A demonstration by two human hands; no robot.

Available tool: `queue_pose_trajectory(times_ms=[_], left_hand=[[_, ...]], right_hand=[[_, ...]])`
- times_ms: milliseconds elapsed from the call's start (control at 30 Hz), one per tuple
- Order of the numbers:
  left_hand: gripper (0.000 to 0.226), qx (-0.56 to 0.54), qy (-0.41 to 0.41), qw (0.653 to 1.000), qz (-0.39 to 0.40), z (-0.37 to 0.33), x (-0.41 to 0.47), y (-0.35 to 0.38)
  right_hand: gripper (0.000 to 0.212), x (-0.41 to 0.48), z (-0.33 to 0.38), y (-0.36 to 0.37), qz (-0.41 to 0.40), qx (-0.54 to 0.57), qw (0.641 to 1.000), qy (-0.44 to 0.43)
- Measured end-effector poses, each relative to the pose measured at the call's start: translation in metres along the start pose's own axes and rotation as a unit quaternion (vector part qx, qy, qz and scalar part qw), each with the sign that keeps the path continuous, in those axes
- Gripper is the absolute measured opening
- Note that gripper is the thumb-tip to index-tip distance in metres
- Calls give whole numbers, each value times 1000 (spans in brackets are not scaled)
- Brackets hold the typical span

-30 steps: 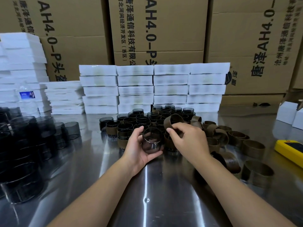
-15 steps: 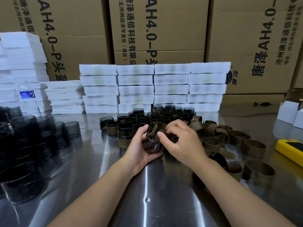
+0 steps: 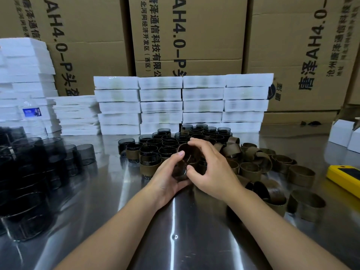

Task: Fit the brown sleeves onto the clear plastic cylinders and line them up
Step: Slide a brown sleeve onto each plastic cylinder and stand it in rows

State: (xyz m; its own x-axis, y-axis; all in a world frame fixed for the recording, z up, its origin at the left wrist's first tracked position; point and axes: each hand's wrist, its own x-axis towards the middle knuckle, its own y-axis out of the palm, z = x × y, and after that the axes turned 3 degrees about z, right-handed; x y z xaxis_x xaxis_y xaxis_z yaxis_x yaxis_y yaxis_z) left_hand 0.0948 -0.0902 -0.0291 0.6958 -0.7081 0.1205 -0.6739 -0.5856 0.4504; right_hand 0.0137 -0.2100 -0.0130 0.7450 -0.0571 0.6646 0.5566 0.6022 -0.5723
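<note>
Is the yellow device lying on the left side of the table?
No, the yellow device lies at the right edge of the table.

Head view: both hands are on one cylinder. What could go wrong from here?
The right hand works right beside the finished rows; a knuckle could knock them out of line. The cylinder, held up by the left hand, could slip onto the table. The right forearm might sweep loose sleeves.

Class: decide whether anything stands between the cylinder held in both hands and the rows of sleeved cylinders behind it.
Nothing visible does. The left hand and right hand hold the cylinder just in front of the sleeved cylinders.
</note>
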Motion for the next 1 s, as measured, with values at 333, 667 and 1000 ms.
queue_pose_trajectory(times_ms=[333,667,1000], left_hand=[[36,-25,59,997,-42,-2,3,-6],[39,-2,68,997,-35,1,6,-10],[48,67,82,993,-56,-2,5,-13]], right_hand=[[43,4,-5,12,28,172,969,174],[25,11,-9,9,-22,269,932,242],[16,11,-4,3,-32,277,926,256]])
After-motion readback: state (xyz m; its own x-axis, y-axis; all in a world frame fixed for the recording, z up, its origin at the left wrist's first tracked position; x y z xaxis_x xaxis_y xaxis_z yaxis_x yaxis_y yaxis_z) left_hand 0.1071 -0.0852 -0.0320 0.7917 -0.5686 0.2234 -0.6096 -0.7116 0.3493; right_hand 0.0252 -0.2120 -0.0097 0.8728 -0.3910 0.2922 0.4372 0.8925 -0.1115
